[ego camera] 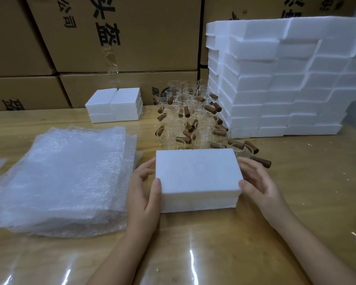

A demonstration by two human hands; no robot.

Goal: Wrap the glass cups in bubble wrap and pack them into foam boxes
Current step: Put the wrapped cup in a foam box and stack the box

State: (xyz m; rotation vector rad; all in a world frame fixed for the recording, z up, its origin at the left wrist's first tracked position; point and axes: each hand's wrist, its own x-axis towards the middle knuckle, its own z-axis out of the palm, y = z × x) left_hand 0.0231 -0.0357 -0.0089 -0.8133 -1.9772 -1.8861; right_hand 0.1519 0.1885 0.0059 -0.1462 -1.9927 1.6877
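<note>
A closed white foam box [197,175] lies on the wooden table in front of me. My left hand [145,192] grips its left end, thumb on the near corner and fingers along the side. My right hand [257,182] grips the right end in the same way. Behind the box stand several clear glass cups [190,118] with brown wooden handles, packed close together. A thick stack of bubble wrap sheets [68,177] lies flat to the left of the box.
A tall stack of foam boxes [282,79] rises at the back right. A small pile of foam boxes [114,104] sits at the back centre-left. Cardboard cartons [111,38] wall off the far side. The glossy table [214,249] stretches toward me.
</note>
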